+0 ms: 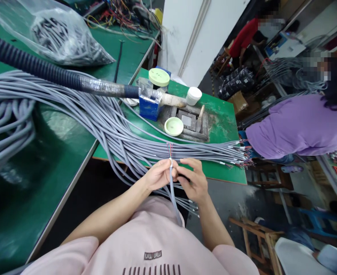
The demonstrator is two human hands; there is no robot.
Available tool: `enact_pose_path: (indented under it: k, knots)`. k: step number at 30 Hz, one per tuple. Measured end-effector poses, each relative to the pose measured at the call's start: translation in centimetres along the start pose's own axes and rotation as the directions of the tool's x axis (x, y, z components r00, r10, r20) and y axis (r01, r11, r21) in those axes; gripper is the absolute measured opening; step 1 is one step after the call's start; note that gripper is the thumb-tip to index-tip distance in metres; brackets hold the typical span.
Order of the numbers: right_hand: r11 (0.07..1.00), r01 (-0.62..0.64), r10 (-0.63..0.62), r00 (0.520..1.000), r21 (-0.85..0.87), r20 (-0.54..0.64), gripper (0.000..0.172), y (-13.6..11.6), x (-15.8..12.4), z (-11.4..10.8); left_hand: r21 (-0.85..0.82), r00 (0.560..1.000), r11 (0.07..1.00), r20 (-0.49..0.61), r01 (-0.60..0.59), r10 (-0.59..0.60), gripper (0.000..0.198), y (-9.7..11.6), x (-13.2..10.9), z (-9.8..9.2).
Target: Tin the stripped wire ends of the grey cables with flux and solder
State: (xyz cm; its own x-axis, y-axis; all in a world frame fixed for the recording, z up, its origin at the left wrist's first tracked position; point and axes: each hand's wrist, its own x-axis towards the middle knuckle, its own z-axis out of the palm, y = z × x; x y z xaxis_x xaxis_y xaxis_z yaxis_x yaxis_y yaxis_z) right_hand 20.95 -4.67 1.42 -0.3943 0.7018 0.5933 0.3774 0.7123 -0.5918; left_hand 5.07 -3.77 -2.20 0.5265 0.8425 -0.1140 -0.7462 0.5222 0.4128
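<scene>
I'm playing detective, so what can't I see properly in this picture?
Head view:
Held cable: other end lost at the pink shirt.
Its thin coloured wires: too small to count.
Right hand: too blurred to tell whether it touches the cable.
Black hose: far end cut off by the left edge.

cable bundle on bench; bag behind bundle, far left; box left of what seems a solder pot
</scene>
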Motion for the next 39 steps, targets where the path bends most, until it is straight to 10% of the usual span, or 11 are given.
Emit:
enact_pose_path:
  k: [5, 9, 14, 19, 39]
  knots:
    - [0.973, 0.183, -0.17, 0.98, -0.139, 0.102, 0.028, 0.2, 0.8, 0.5, 0.047, 0.999, 0.999, -0.034, -0.014, 0.015, 0.041, 0.4, 0.1, 0.6]
    - [0.995, 0.096, -0.095, 0.989, -0.005, -0.115, 0.025, 1.2, 3.0, -0.3, 0.385, 0.988, 0.918, -0.072, -0.097, 0.135, 0.043, 2.2, -0.3, 1.0]
    - [0.992, -0.122, 0.108, 0.951, -0.032, -0.289, 0.022, 2.9, 7.0, -1.8, 0.933, 0.787, 0.25, 0.053, -0.258, 0.615, 0.025, 5.6, -1.1, 0.2]
    - [0.982, -0.143, 0.113, 0.968, -0.124, -0.222, 0.021, 5.0, 10.3, -1.3, 0.954, 0.637, -0.209, 0.3, -0.217, 0.71, 0.021, 6.8, -0.7, -1.3]
    - [0.964, -0.106, 0.112, 0.994, -0.245, 0.011, 0.021, 8.1, 13.8, 1.2, 0.889, 0.594, -0.345, 0.459, -0.302, 0.661, 0.016, 6.2, -0.3, -2.3]
